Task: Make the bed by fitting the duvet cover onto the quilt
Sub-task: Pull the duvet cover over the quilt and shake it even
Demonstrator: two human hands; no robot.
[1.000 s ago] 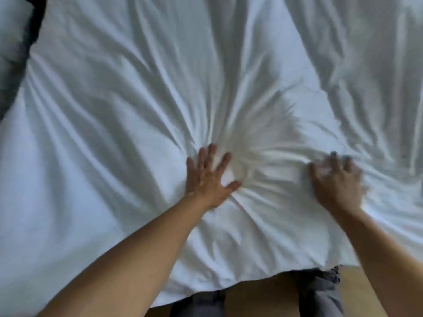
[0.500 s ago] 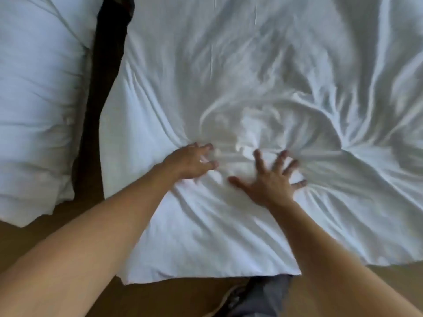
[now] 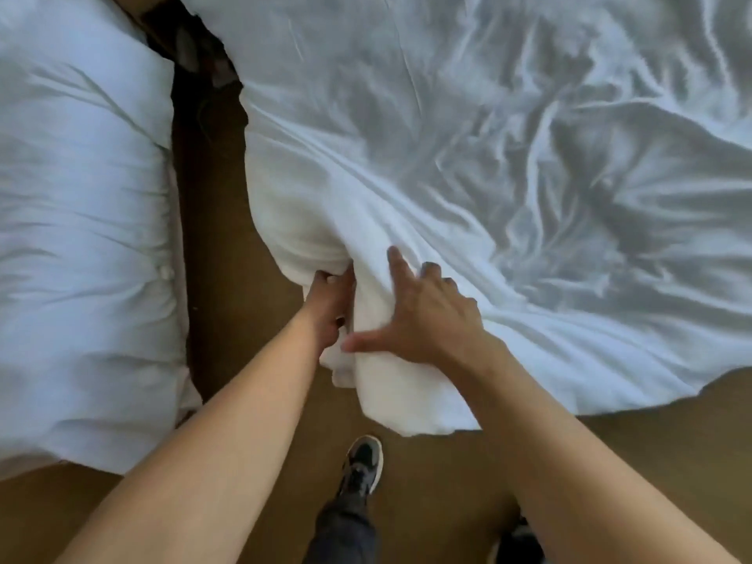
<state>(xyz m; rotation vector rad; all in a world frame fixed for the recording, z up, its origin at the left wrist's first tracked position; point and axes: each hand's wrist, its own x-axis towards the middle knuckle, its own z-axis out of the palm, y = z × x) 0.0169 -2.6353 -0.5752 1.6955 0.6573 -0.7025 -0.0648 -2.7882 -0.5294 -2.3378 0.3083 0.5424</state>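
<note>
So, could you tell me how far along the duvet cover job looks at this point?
Mostly done: the duvet cover already lies filled over the bed. In hand: the left hand grips its near corner while the right hand presses on top. Left: seating that bunched corner and smoothing the heavy wrinkles.

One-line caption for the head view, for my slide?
Left hand grips the duvet's corner; right hand presses on top.

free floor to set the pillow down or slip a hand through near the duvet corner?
A bare strip of brown floor runs between the white bedding on the left and the duvet. More floor lies below the duvet's right edge. It is crowded at the corner: the left hand grips it, the right hand presses it, with a shoe below.
</note>
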